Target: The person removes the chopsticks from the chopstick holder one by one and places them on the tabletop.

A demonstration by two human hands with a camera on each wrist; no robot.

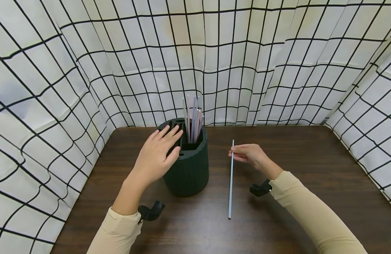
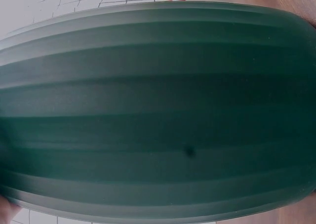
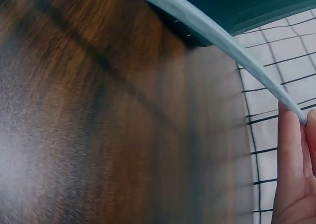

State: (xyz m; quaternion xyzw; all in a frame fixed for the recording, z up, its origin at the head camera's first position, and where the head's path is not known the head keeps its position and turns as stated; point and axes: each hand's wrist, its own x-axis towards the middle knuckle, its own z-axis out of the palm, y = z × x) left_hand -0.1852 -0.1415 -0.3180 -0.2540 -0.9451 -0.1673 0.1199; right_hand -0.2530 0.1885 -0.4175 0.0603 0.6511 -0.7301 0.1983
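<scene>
A dark green ribbed holder (image 1: pixel 187 176) with slots in its top stands on the table, and its side fills most of the left wrist view. Several pale straw-like sticks (image 1: pixel 195 123) in pastel colours stand in its right-hand compartment. My left hand (image 1: pixel 157 151) rests on the holder's left top with fingers spread. To the right of the holder, my right hand (image 1: pixel 250 155) pinches a long thin pale blue stick (image 1: pixel 231 183) near its far end. The stick's other end points toward me. In the right wrist view, fingertips (image 3: pixel 291 140) grip the stick (image 3: pixel 217 34).
The dark brown wooden table (image 1: pixel 293 148) runs back to a white curtain (image 1: pixel 233 53) with a black grid, which encloses the back and both sides. A black wrist device (image 1: pixel 152 211) sits under the left wrist, another (image 1: pixel 260 188) under the right.
</scene>
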